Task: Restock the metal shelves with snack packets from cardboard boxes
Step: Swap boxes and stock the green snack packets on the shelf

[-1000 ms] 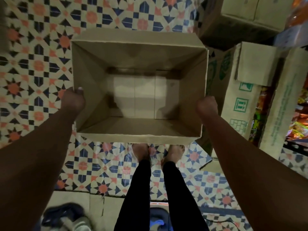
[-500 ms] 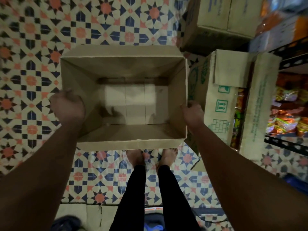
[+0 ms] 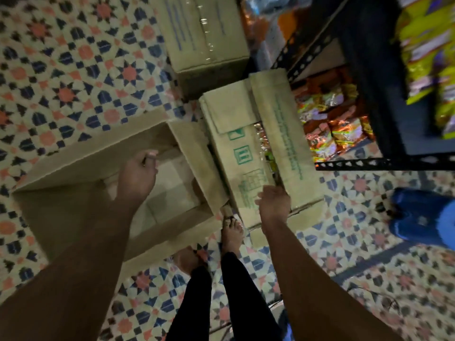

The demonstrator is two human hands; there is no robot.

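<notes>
Head view: we see the left hand [image 3: 138, 174] hanging loosely curled, holding nothing, over the open empty cardboard box [image 3: 73, 178] on the tiled floor [image 3: 73, 70], the right hand [image 3: 273, 205] relaxed over the printed box [image 3: 236, 143] beside stocked metal shelves [image 3: 369, 82].

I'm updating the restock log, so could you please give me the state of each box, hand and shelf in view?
Plain box: open, empty, tilted.
Green-printed box: flaps open, packets inside.
Far box: taped shut.
Metal shelf: stocked with packets.
Left hand: over the plain box, holding nothing.
Right hand: at the green-printed box's flap.
</notes>
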